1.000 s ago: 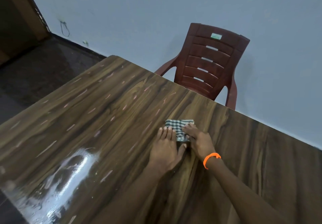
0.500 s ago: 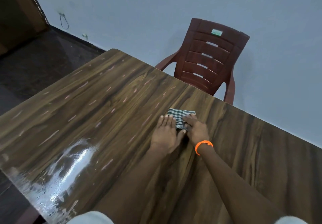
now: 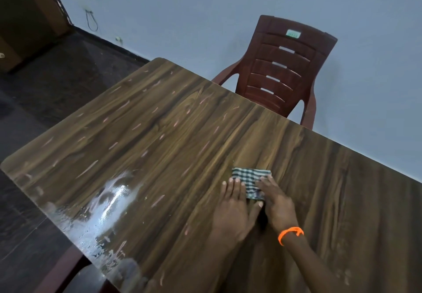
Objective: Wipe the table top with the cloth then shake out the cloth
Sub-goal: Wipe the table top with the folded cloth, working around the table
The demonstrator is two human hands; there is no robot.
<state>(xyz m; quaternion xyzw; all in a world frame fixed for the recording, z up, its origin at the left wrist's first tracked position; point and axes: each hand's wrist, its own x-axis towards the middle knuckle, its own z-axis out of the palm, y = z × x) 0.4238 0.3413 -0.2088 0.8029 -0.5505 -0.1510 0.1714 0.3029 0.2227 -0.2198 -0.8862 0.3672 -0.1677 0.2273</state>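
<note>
Head view, looking down at your two hands on the table (image 3: pixel 159 133). The cloth (image 3: pixel 251 182), a small folded square with a dark-and-white check pattern, lies flat on the wood-grain table top, toward its right half and nearer your side than the far edge.

Your left hand (image 3: pixel 233 210) lies palm down with its fingers straight and together; the fingertips overlap the left edge of the cloth, and the thumb stretches to the right beneath the cloth's near edge. It presses rather than grips; no finger curls round the fabric.

Your right hand (image 3: pixel 277 203) also lies flat, its fingers extended over the right and near part of the cloth, pressing it to the table. It too holds nothing pinched. An orange band (image 3: pixel 291 234) circles the right wrist. The two hands sit just beside each other, with the cloth showing between and beyond the fingers.

A bright glossy patch (image 3: pixel 109 203) shows near the table's left corner, well apart from the cloth. Pale scuff marks streak the surface.

Beyond the far edge stands a dark red plastic chair (image 3: pixel 285 69) with a slatted back, against a pale blue wall (image 3: pixel 205 7). The dark floor (image 3: pixel 45 82) lies to the left.
</note>
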